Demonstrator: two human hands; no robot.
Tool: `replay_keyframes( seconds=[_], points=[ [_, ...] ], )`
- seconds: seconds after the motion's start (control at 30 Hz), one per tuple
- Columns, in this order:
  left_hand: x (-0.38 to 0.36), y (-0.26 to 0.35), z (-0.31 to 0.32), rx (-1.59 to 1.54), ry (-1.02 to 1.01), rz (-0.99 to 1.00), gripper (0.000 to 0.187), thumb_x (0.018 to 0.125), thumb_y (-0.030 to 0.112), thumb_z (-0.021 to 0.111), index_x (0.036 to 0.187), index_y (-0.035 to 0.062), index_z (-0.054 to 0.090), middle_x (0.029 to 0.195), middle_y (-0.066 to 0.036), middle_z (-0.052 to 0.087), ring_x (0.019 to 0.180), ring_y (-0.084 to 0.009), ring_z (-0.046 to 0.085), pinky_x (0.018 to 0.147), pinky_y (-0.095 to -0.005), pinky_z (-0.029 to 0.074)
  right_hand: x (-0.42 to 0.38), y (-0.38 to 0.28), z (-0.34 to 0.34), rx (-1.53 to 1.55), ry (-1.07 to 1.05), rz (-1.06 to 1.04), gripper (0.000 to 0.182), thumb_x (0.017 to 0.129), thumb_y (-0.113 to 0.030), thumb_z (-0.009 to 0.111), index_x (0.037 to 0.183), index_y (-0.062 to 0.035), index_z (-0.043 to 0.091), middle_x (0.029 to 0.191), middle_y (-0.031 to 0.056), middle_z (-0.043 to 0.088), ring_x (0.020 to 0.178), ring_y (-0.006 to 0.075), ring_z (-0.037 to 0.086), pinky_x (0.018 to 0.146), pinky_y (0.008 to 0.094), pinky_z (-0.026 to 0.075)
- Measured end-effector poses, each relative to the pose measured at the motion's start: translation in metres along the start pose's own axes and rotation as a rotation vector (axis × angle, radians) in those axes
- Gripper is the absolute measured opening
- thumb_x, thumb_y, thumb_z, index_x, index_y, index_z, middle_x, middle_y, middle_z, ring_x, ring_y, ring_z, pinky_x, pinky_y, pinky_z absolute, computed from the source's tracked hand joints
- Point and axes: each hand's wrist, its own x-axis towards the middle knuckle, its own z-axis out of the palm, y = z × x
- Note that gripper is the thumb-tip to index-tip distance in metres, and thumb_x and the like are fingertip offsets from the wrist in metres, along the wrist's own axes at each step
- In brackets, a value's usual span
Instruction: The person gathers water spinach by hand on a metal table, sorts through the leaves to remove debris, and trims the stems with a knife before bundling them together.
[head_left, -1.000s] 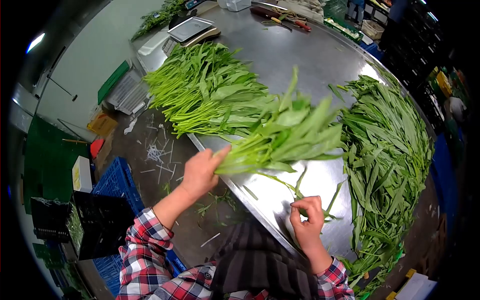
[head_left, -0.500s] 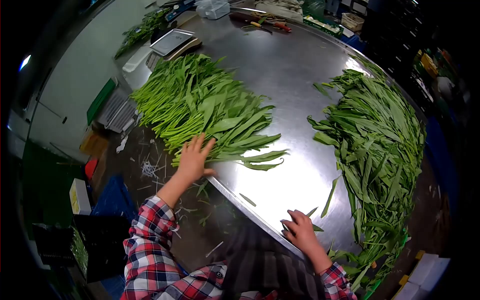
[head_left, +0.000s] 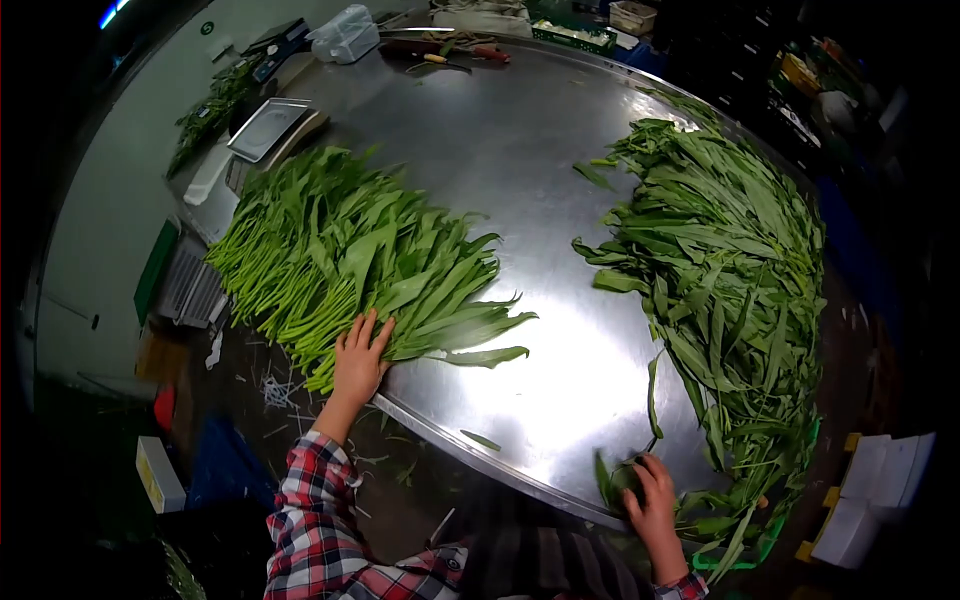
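Long-leaved greens that look like water spinach form a row [head_left: 350, 255] on the left of the metal table, their cut stems toward the table's left edge. On the near end of that row rests my left hand [head_left: 360, 368], fingers spread over the stems and leaves. My right hand [head_left: 655, 503] is at the near edge, with curled fingers and thumb around a loose leaf [head_left: 606, 482]. Close beside it, to the right, lies a big tangled heap [head_left: 730, 270] of the same greens.
A weighing scale [head_left: 268, 130] stands at the far left of the metal table [head_left: 480, 130]. Farther back are a knife [head_left: 440, 62] and a clear plastic container [head_left: 345, 35]. Stem scraps [head_left: 275, 392] litter the floor at left. White boxes [head_left: 865, 490] are at lower right.
The view has shifted, so the table sits differently in it. My left hand stays at the row's near end. My right hand has moved right toward the heap, bringing the loose leaf along.
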Motion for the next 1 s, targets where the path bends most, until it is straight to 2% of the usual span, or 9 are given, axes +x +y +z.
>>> replay_keyframes(
  seconds=[0.1, 0.23, 0.3, 0.5, 0.57, 0.7, 0.87, 0.93, 1.0],
  points=[
    [0.005, 0.004, -0.001, -0.085, 0.073, -0.16, 0.07, 0.067, 0.004, 0.06, 0.132, 0.0197, 0.041, 0.137, -0.011, 0.036, 0.124, -0.0292, 0.036, 0.095, -0.044, 0.033, -0.024, 0.011, -0.004, -0.025, 0.107, 0.115, 0.039, 0.072, -0.004, 0.063, 0.109, -0.0007, 0.054, 0.122, 0.0188, 0.048, 0.114, 0.0368, 0.045, 0.095, 0.0423, 0.037],
    [0.002, -0.073, 0.068, -0.062, 0.362, -0.079, 0.065, 0.069, -0.009, 0.044, 0.13, 0.0151, 0.046, 0.133, -0.012, 0.043, 0.117, -0.0332, 0.045, 0.091, -0.0388, 0.042, -0.088, 0.044, -0.026, -0.02, 0.292, 0.393, 0.033, 0.076, -0.004, 0.061, 0.108, -0.0006, 0.055, 0.12, 0.0182, 0.049, 0.11, 0.0362, 0.047, 0.091, 0.0399, 0.04],
    [0.017, -0.069, 0.053, 0.009, 0.188, -0.27, 0.066, 0.079, -0.006, 0.046, 0.137, 0.0226, 0.034, 0.137, -0.009, 0.038, 0.118, -0.0318, 0.044, 0.081, -0.0422, 0.046, -0.128, 0.061, -0.046, -0.014, 0.407, 0.515, 0.031, 0.077, -0.004, 0.06, 0.107, -0.0005, 0.055, 0.119, 0.018, 0.049, 0.108, 0.0359, 0.049, 0.088, 0.0385, 0.041],
    [0.006, -0.023, 0.02, 0.383, 0.187, -0.471, 0.076, 0.077, 0.014, 0.063, 0.141, 0.0228, 0.023, 0.141, -0.014, 0.03, 0.123, -0.0398, 0.035, 0.093, -0.049, 0.036, -0.188, 0.124, -0.103, -0.217, 0.506, 0.77, 0.033, 0.077, -0.004, 0.06, 0.109, 0.0006, 0.053, 0.117, 0.0201, 0.049, 0.106, 0.0374, 0.048, 0.085, 0.038, 0.042],
    [-0.013, 0.023, 0.011, 0.325, 0.251, -0.348, 0.083, 0.076, 0.021, 0.068, 0.142, 0.0228, 0.019, 0.143, -0.016, 0.028, 0.125, -0.0425, 0.032, 0.097, -0.0513, 0.033, -0.203, 0.153, -0.118, -0.404, 0.513, 0.837, 0.043, 0.071, 0.0, 0.061, 0.112, 0.0004, 0.049, 0.113, 0.0204, 0.049, 0.105, 0.0392, 0.046, 0.087, 0.0408, 0.04],
    [-0.06, 0.162, 0.026, -0.352, 0.091, 0.225, 0.087, 0.062, 0.014, 0.076, 0.136, 0.0046, 0.03, 0.138, -0.023, 0.031, 0.125, -0.043, 0.032, 0.105, -0.0443, 0.025, -0.201, 0.205, -0.148, -0.65, 0.427, 0.506, 0.044, 0.063, -0.002, 0.064, 0.105, -0.0034, 0.052, 0.1, 0.0182, 0.05, 0.097, 0.0365, 0.048, 0.084, 0.0425, 0.04],
    [-0.051, 0.331, 0.004, -0.325, -0.189, 0.682, 0.099, 0.053, 0.033, 0.081, 0.134, 0.0037, 0.032, 0.138, -0.027, 0.027, 0.126, -0.0445, 0.028, 0.103, -0.0493, 0.024, -0.188, 0.244, -0.181, -0.394, 0.092, 0.482, 0.026, 0.065, -0.013, 0.063, 0.089, -0.0065, 0.055, 0.089, 0.0137, 0.054, 0.09, 0.0328, 0.051, 0.076, 0.0417, 0.043],
    [-0.038, 0.383, 0.009, -0.377, -0.15, 0.781, 0.102, 0.051, 0.039, 0.081, 0.134, 0.0049, 0.031, 0.139, -0.028, 0.024, 0.125, -0.0465, 0.027, 0.102, -0.0523, 0.024, -0.197, 0.25, -0.199, -0.351, 0.076, 0.53, 0.025, 0.066, -0.014, 0.063, 0.088, -0.0068, 0.054, 0.088, 0.0147, 0.054, 0.088, 0.0337, 0.053, 0.075, 0.0426, 0.044],
    [-0.03, 0.443, 0.015, -0.476, -0.107, 0.834, 0.102, 0.051, 0.041, 0.08, 0.134, 0.0056, 0.032, 0.139, -0.029, 0.022, 0.124, -0.048, 0.026, 0.102, -0.0537, 0.023, -0.22, 0.248, -0.22, -0.219, 0.157, 0.816, 0.024, 0.07, -0.015, 0.06, 0.09, -0.0048, 0.052, 0.087, 0.0176, 0.057, 0.084, 0.0368, 0.056, 0.072, 0.0449, 0.045]
  ],
)
